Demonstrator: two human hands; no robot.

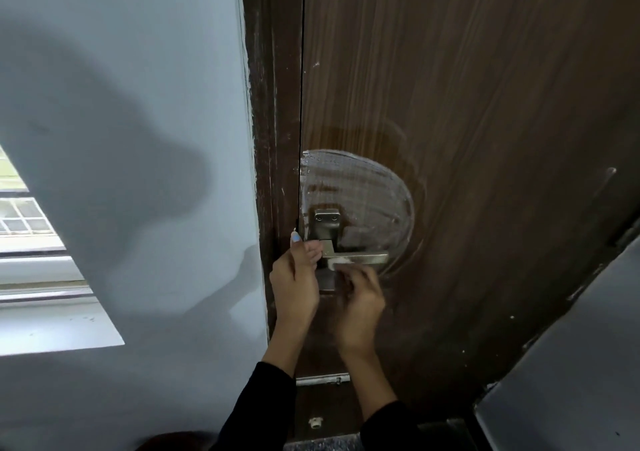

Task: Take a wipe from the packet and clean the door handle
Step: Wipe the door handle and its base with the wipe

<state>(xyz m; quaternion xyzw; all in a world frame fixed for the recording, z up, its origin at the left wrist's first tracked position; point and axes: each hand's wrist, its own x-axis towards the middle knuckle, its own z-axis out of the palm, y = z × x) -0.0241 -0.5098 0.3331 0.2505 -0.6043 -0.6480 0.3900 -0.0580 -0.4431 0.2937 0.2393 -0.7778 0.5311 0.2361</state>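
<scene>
A silver lever door handle (367,258) sticks out to the right from a metal plate (325,223) on a dark brown wooden door (485,138). My left hand (298,277) pinches the handle's base near the door edge. My right hand (360,298), blurred by motion, presses a white wipe (341,263) against the underside of the lever. A wet, smeared oval patch (367,190) surrounds the plate. The wipe packet is out of view.
The dark door frame (273,138) runs down beside a pale blue wall (138,104). A window with a white sill (52,312) is at the left. A grey surface (571,364) fills the lower right. A small white doorstop (315,422) sits low on the door.
</scene>
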